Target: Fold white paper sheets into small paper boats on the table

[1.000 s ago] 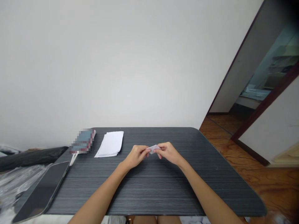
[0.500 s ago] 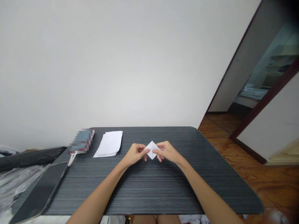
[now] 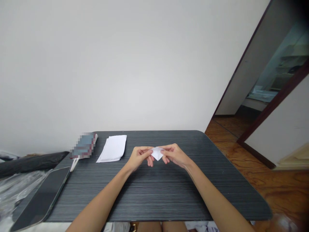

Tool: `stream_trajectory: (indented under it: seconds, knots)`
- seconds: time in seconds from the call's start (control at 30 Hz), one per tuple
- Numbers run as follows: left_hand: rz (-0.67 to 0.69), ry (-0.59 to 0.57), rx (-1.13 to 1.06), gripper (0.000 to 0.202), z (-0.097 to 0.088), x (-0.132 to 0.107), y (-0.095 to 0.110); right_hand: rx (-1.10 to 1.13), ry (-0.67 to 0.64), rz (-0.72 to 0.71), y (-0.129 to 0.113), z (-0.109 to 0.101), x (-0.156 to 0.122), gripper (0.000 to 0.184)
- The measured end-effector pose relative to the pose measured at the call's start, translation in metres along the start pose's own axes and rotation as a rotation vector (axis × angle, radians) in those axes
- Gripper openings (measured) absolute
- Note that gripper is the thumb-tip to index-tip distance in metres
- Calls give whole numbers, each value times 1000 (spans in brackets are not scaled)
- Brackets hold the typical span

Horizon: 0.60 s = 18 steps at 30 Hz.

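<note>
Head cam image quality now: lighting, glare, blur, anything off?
Head view: soft, fairly even light on the wall, no harsh glare; head view: top-right corner darkens to near black; head view: mosaic blocks hide detail on the item at the table's far left; head view: folded paper is small and pale, fine creases hard to read.

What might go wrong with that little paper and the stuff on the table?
The folded paper might crease wrongly or tear if the left hand and right hand pull apart, since they pinch opposite sides. The dark flat device might get knocked off: its near end seems to stick out past the table edge. The white sheets might slide if bumped, because they're loosely piled.
</note>
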<state>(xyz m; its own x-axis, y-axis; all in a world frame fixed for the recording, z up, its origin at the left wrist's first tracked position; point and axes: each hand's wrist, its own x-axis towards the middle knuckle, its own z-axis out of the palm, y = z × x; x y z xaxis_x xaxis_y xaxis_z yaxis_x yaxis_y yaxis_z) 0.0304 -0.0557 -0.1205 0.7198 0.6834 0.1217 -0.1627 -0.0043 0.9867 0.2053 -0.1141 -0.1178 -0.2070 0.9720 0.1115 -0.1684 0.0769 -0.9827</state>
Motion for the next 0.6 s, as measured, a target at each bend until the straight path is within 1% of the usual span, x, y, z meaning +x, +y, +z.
stream_trajectory:
  seconds: [0.13, 0.23, 0.4, 0.5, 0.6]
  knots:
    - [4, -28, -93, 37, -2, -1, 0, 58, -11, -6, -1, -3, -1, 28]
    - [0, -67, -105, 35, -4, -3, 2, 43, -28, -6, -4, -3, -2, 23]
    - [16, -101, -108, 25, -7, -6, 6, -35, -47, -53, -9, -2, -5, 15]
    - [15, -123, -130, 30, -6, -6, 8, -144, -50, -102, -13, -1, -7, 15]
    - [-19, -91, -132, 39, -3, -3, 7, -236, -41, -157, -14, 0, -7, 14]
